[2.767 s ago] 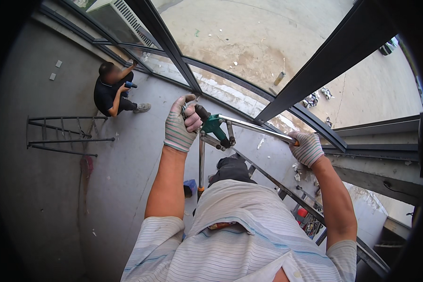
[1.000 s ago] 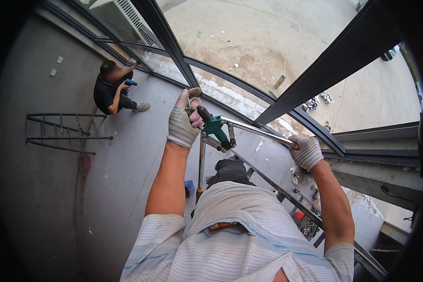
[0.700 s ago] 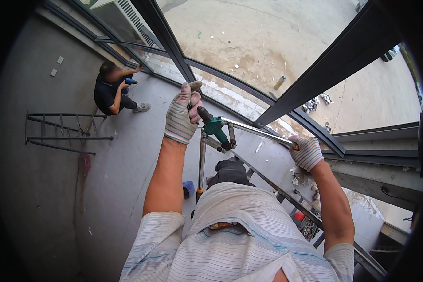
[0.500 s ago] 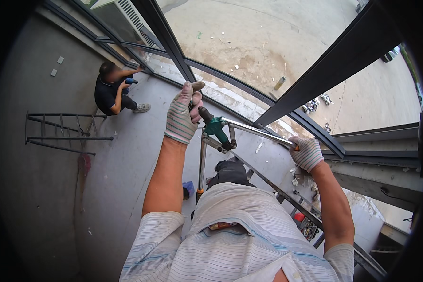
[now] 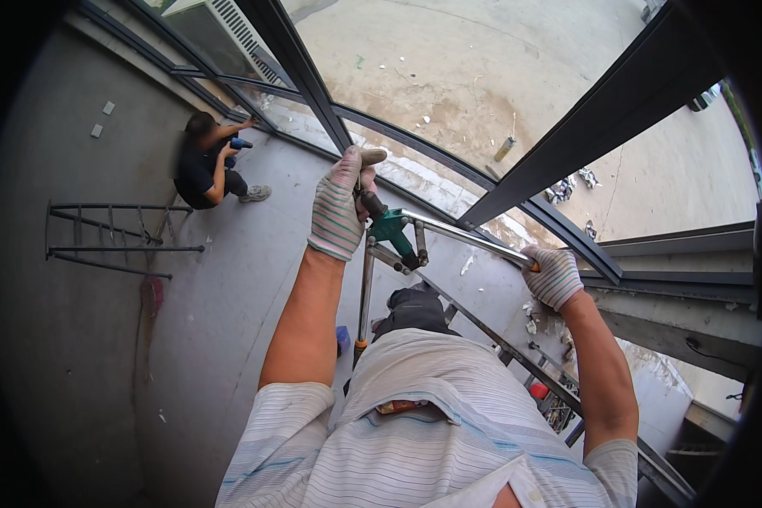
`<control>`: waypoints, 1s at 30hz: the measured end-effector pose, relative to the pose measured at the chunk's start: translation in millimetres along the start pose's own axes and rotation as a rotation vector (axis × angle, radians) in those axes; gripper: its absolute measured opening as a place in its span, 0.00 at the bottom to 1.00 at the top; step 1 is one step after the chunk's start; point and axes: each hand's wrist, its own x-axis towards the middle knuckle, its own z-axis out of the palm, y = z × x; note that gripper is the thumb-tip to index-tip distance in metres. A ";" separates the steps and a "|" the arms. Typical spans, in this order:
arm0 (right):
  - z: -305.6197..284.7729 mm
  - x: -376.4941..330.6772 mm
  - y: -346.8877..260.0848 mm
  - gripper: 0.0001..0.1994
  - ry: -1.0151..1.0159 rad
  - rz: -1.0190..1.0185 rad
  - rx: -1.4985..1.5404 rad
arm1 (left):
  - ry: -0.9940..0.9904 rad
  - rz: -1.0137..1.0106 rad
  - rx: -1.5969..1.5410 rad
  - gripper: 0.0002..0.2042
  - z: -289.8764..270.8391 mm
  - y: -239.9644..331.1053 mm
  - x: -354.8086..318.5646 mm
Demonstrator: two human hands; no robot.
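Observation:
A long-handled lever riveter (image 5: 389,231) with a green head, dark nose and chrome handles hangs in front of my chest. My right hand (image 5: 554,278), in a striped work glove, grips the end of its right handle by the orange grip. The other handle points down toward my body, and no hand is on it. At the dark nose, my left hand (image 5: 340,207) has its gloved fingers pinched together, with the forefinger stretched to the right. A small dark piece shows between those fingers, too small to name.
Dark window frames (image 5: 313,93) and a thick dark beam (image 5: 584,110) stand ahead. At left a crouching person (image 5: 207,165) holds a blue power tool by the frame. A metal ladder (image 5: 516,351) runs below me; another metal rack (image 5: 127,229) leans at the left wall.
My left hand has moved a little to the right, closer against the riveter's nose. The right hand has stayed on its handle. The crouching person has shifted slightly to the right.

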 end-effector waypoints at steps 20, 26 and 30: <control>-4.4 2.0 -2.4 0.14 -0.033 0.059 -0.017 | 0.102 0.101 0.081 0.23 3.0 -9.0 -9.0; -8.3 2.8 6.3 0.14 -0.025 0.052 -0.012 | 0.098 0.061 0.188 0.21 -2.6 -4.7 -14.1; -26.9 5.4 12.1 0.13 -0.021 0.032 -0.038 | 0.060 0.043 0.281 0.20 -3.9 -5.1 -15.6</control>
